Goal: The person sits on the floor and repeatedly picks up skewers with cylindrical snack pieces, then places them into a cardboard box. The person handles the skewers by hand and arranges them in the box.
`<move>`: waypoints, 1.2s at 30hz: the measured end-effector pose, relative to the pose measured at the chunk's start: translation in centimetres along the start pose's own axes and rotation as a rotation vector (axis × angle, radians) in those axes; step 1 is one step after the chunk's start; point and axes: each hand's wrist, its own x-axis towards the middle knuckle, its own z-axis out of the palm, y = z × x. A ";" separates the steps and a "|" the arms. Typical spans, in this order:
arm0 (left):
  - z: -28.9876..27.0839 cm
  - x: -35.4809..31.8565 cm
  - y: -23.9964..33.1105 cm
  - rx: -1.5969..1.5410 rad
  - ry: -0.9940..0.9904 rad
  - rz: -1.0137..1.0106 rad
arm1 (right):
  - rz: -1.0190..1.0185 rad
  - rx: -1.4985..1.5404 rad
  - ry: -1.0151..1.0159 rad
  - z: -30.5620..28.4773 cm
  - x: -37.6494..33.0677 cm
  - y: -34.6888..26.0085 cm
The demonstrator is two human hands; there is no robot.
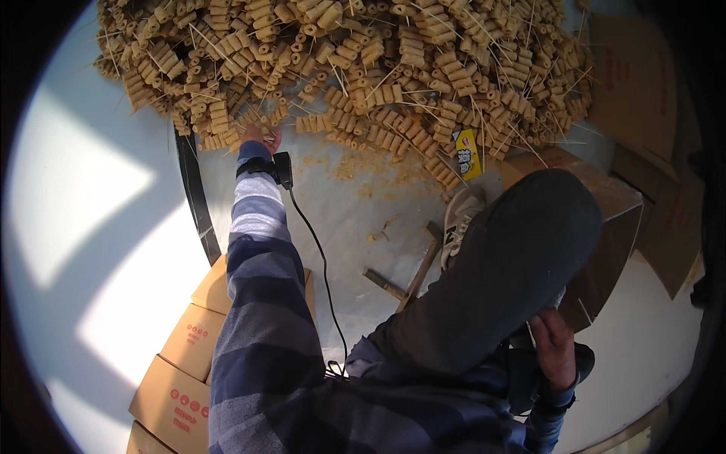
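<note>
Reaching to the upper middle-left of the frame, the left hand (261,137) touches the near edge of the heap of skewered tan rolls (363,68); its fingers sink among the pieces, so whether they are apart or closed on a skewer cannot be told. A black strap with a small black device (281,168) sits at the wrist, and a black cable (321,265) trails down from it along the striped sleeve (261,303). The right hand (553,349), at the lower right, rests behind the raised dark-trousered knee (514,265), fingers lying loosely together and holding nothing visible. A pale shoe (460,219) is half hidden by that knee. The floor (355,204) is pale concrete strewn with crumbs, with bright sun patches at the left. A small yellow packet (469,153) lies at the heap's right edge. Brown cartons with red print (185,356) stack at the lower left; flattened cardboard (643,98) fills the right.
</note>
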 end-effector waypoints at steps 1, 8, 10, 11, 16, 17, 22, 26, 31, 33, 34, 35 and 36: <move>0.2 -1.2 -0.6 -0.023 0.006 -0.009 | -0.017 -0.011 0.015 0.0 -0.2 0.1; 2.0 -10.9 -6.3 0.275 -0.167 0.222 | -0.094 0.063 0.042 0.5 -2.0 1.0; 3.6 -13.7 -8.4 0.334 -0.289 0.277 | -0.108 0.103 0.054 0.8 -2.8 1.4; 4.6 -15.2 -9.6 0.373 -0.326 0.318 | -0.138 0.120 0.057 0.9 -3.4 1.6; 6.6 -22.2 -14.4 0.397 -0.486 0.372 | -0.173 0.181 0.111 1.5 -6.8 2.9; 6.4 -23.6 -14.9 0.404 -0.517 0.395 | -0.168 0.194 0.108 1.5 -7.5 3.1; 3.5 -30.2 -15.5 0.325 -0.643 0.449 | -0.243 0.325 0.128 2.3 -10.3 3.6; 1.1 -35.9 -12.7 0.254 -0.914 0.514 | -0.384 0.326 0.135 2.7 -11.2 3.7; -0.6 -45.5 -8.8 0.241 -1.242 0.588 | -0.558 0.373 0.226 2.2 -10.6 2.4; -1.2 -49.5 -8.1 0.253 -1.337 0.533 | -0.616 0.448 0.218 1.9 -9.9 1.4; -1.6 -51.4 -8.2 0.257 -1.394 0.490 | -0.643 0.524 0.163 1.9 -9.7 0.8; -1.8 -53.1 -8.5 0.195 -1.458 0.403 | -0.655 0.611 0.115 2.2 -9.5 0.2; -2.0 -54.7 -9.1 0.186 -1.524 0.293 | -0.672 0.719 0.060 2.4 -9.3 -0.3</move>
